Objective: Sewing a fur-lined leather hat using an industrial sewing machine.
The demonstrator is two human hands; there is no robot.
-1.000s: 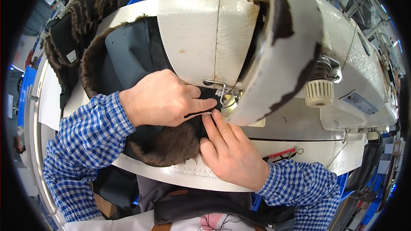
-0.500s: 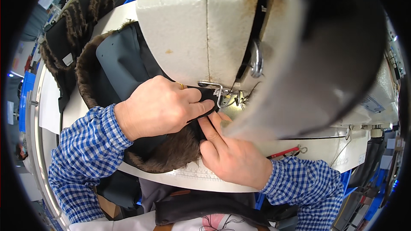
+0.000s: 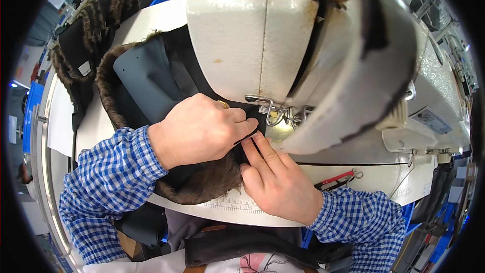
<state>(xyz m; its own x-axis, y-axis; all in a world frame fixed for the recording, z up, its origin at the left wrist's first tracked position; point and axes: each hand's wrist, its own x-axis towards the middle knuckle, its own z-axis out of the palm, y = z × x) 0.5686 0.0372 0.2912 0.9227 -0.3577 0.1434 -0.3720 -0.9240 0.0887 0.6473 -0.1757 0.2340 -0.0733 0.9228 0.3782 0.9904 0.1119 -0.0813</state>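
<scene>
A dark fabric piece edged with brown fur lies on the white sewing table, left of and below the sewing machine. A smooth dark grey panel is folded over its middle. My left hand is closed, pinching the fabric's black edge close to the presser foot. Beside it, my right hand holds the same edge from below, its fingertips meeting the left ones. Part of the edge is hidden under my fingers.
Another fur-trimmed dark piece lies at the far left. A small red-handled tool rests right of my right hand. A ruler scale runs along the table's front edge. The machine's curved light-coloured part overhangs the right side.
The view has shifted, so the machine appears farther right and its curved part blocks less. Both hands stay on the fabric edge, nearly in place by the presser foot.
</scene>
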